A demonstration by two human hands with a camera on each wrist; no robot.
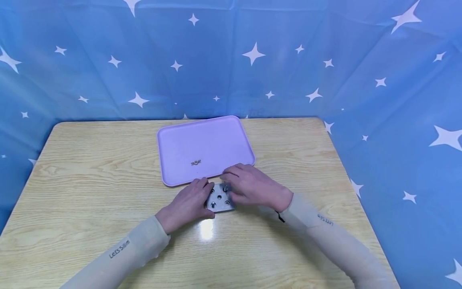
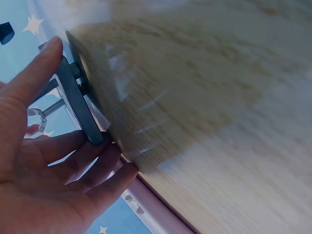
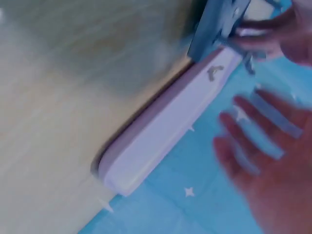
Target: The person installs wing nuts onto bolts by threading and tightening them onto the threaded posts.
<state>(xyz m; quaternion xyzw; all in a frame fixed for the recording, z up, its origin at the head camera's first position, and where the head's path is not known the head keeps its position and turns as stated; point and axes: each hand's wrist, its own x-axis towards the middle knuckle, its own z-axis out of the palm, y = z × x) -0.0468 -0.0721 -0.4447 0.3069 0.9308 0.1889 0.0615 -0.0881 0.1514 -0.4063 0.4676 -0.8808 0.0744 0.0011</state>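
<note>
A square metal plate with several holes lies in front of the tray, and bolts stand up from it. A wing nut sits at the upper end of one bolt. My left hand grips the plate by its left side, thumb at the near edge and fingertips at the far edge. Over the plate's right side is my right hand, its fingers loosely spread and blurred in the right wrist view. Nothing shows between those fingers; a bolt stands close to the thumb.
Behind the plate lies a purple tray, with small brass-coloured wing nuts near its front. The wooden table is bounded by a blue star-patterned cloth at the back and sides.
</note>
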